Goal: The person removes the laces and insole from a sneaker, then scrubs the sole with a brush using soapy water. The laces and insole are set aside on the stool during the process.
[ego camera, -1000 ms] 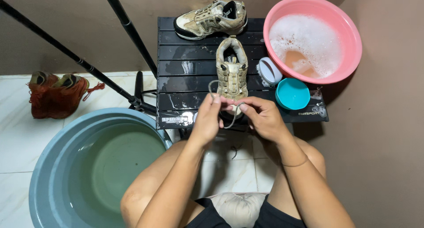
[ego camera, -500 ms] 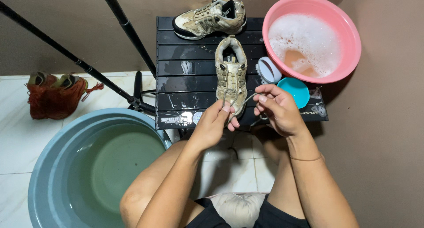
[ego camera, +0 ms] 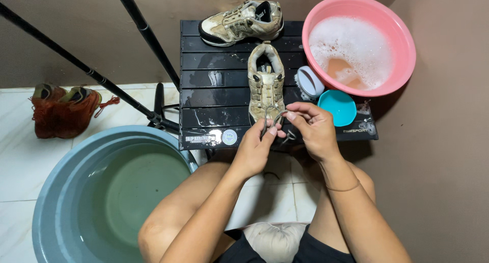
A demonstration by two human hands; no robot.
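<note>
A beige sneaker (ego camera: 265, 79) stands on the black slatted table (ego camera: 214, 89), toe toward me. My left hand (ego camera: 254, 148) and my right hand (ego camera: 311, 126) meet at its toe, both pinching the grey shoelace (ego camera: 276, 121), which loops between my fingertips. A second beige sneaker (ego camera: 239, 22) lies on its side at the table's far edge.
A pink basin (ego camera: 397, 33) of soapy water sits at the table's right end, with a white brush (ego camera: 309, 82) and a teal bowl (ego camera: 337, 107) beside it. A large blue tub (ego camera: 61, 186) of water stands on the floor at left. Black tripod legs (ego camera: 127, 97) cross the left side, near an orange mesh bag (ego camera: 63, 112).
My right hand pulled out to the right with the lace, then came back toward the toe. My left hand stayed at the toe holding the lace.
</note>
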